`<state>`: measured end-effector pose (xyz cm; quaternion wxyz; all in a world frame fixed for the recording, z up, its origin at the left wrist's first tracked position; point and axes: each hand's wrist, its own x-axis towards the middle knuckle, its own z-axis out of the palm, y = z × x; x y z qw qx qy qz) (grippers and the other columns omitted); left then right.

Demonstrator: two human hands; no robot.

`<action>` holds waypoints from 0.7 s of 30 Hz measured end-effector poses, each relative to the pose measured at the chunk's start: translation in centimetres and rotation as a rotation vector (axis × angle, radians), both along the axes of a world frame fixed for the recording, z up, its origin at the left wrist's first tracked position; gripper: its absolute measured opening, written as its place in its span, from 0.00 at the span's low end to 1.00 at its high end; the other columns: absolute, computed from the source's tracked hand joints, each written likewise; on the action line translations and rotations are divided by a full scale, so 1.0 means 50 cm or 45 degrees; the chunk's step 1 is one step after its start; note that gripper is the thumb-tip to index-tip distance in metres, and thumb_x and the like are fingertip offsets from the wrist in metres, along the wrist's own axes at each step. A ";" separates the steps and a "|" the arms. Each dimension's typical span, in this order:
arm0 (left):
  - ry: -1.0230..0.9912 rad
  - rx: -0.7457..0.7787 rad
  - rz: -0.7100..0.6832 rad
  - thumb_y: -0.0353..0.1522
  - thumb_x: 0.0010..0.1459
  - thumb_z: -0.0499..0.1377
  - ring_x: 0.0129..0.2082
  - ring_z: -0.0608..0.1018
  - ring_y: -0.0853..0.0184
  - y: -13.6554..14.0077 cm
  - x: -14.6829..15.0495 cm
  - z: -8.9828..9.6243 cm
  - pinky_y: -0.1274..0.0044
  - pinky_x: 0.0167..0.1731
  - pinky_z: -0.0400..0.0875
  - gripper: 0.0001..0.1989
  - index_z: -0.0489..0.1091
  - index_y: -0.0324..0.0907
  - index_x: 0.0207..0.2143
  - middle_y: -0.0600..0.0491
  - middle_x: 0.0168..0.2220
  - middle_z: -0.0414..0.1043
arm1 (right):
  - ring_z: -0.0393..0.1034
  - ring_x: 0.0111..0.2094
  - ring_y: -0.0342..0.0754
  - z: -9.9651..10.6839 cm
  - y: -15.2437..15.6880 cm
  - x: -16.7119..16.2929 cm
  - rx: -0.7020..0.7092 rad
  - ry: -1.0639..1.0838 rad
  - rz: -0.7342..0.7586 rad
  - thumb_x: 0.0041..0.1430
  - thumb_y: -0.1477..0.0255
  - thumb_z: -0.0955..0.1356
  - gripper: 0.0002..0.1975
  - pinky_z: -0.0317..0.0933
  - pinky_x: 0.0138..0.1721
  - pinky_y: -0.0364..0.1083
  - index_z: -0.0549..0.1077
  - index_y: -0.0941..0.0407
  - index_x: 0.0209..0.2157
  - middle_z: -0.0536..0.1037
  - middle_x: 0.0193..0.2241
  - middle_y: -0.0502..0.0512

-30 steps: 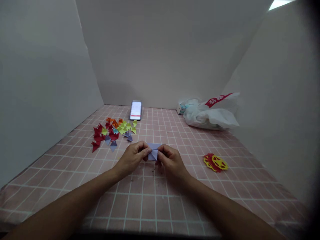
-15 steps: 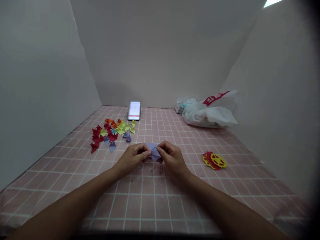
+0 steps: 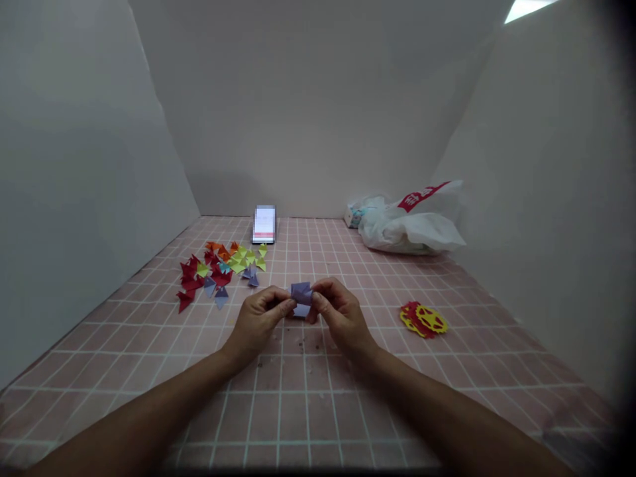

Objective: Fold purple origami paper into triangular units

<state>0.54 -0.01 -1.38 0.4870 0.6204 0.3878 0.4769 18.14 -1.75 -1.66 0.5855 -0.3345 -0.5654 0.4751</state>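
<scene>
Between my two hands, just above the middle of the table, is a small folded piece of purple origami paper (image 3: 301,293). My left hand (image 3: 261,321) pinches its left edge between thumb and fingers. On the opposite edge, the thumb and fingers of my right hand (image 3: 342,317) are closed as well. A darker purple band lies across the upper part of the paper, with a paler flap below. Fingertips behind the paper are partly hidden. To the left of my left hand lie several folded paper shapes (image 3: 187,281) in red, orange, yellow-green, blue and purple.
A phone (image 3: 264,224) with a lit, blurred screen stands at the back. At the back right rests a white plastic bag (image 3: 410,225) beside a small box (image 3: 354,215). Red and yellow gear-shaped cutouts (image 3: 424,320) lie to the right on the pink checked tablecloth (image 3: 318,424). White walls enclose three sides.
The purple paper has changed from a pointed, creased shape to a squarer one with a dark band facing me. Both hands stay closed on it. The whole view has shifted slightly.
</scene>
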 end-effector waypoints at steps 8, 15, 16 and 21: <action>0.006 -0.014 -0.088 0.33 0.53 0.65 0.32 0.76 0.68 0.001 0.001 0.003 0.76 0.35 0.72 0.05 0.76 0.39 0.32 0.54 0.29 0.74 | 0.66 0.23 0.43 0.005 0.003 0.006 -0.026 -0.116 -0.058 0.63 0.66 0.67 0.09 0.60 0.28 0.44 0.70 0.55 0.31 0.71 0.20 0.46; -0.096 -0.104 -0.231 0.36 0.56 0.63 0.33 0.79 0.66 -0.004 0.006 0.012 0.73 0.39 0.75 0.10 0.77 0.39 0.37 0.51 0.34 0.79 | 0.65 0.24 0.43 0.003 0.004 0.005 0.043 -0.313 -0.073 0.63 0.67 0.66 0.10 0.59 0.28 0.44 0.70 0.56 0.29 0.69 0.23 0.48; -0.089 -0.098 -0.223 0.36 0.56 0.63 0.32 0.79 0.67 -0.004 0.005 0.013 0.73 0.38 0.75 0.10 0.77 0.38 0.37 0.51 0.33 0.79 | 0.65 0.24 0.43 0.002 0.003 0.005 0.050 -0.342 -0.066 0.63 0.67 0.66 0.09 0.59 0.28 0.44 0.70 0.56 0.29 0.69 0.23 0.48; -0.021 -0.063 -0.170 0.35 0.55 0.63 0.29 0.77 0.68 -0.005 0.003 0.015 0.77 0.33 0.73 0.08 0.78 0.38 0.34 0.52 0.29 0.77 | 0.65 0.24 0.43 0.002 0.000 0.005 0.056 -0.376 -0.085 0.62 0.68 0.66 0.08 0.58 0.27 0.44 0.69 0.55 0.29 0.69 0.23 0.48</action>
